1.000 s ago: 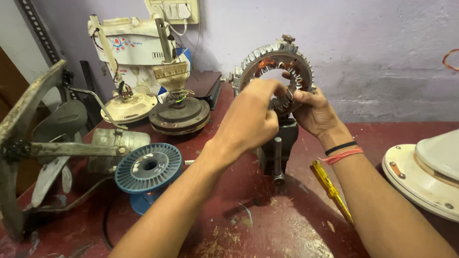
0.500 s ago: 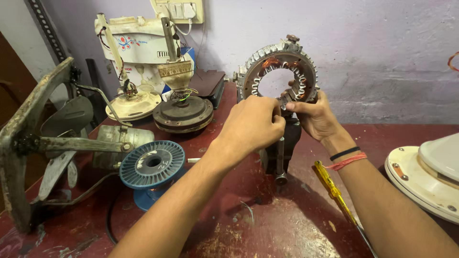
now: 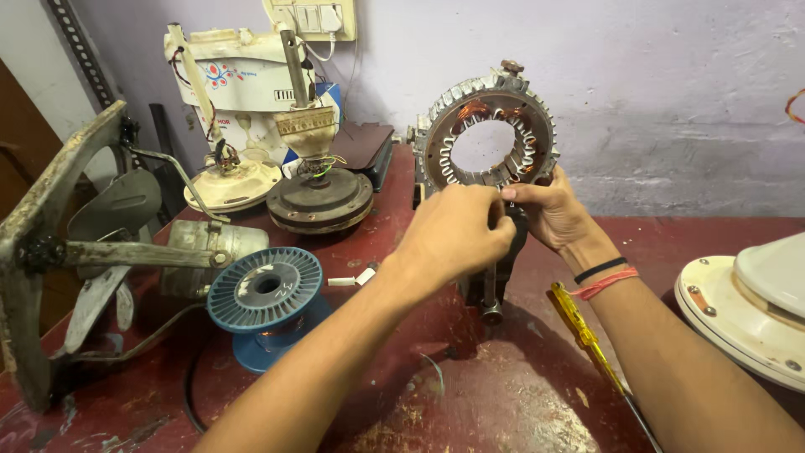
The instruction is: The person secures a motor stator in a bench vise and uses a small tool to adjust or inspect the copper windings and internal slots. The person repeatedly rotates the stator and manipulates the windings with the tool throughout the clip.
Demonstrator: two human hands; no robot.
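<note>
The red workbench [image 3: 520, 403] is worn and scattered with debris, and it backs onto a pale wall. At its left edge stands a rusted fan frame with blades [image 3: 59, 252], and beside that a blue wire spool [image 3: 265, 289] lying on its flange. Behind the spool sit a dark round motor housing [image 3: 320, 200] and a cream fan base [image 3: 233, 180]. A white round cover [image 3: 755, 302] lies at the right edge. A yellow-handled screwdriver [image 3: 583, 335] rests on the bench just beside the right forearm.

The motor stator [image 3: 490, 132] stands upright on edge, held in a small dark vise [image 3: 495, 268] near the middle of the bench. Its open bore faces the camera, so its axis runs from the person toward the wall; copper windings show in the upper slots.

The left hand [image 3: 457, 235] is curled, fingers gathered at the stator's lower rim; what it grips is hidden. The right hand [image 3: 553, 214] meets it there, thumb and forefinger pressed together as if pinching something fine, possibly wire, too small to tell.

Judged step: work on the lower slots of the winding. The next move calls for steady fingertip control and an unmoved stator
</note>
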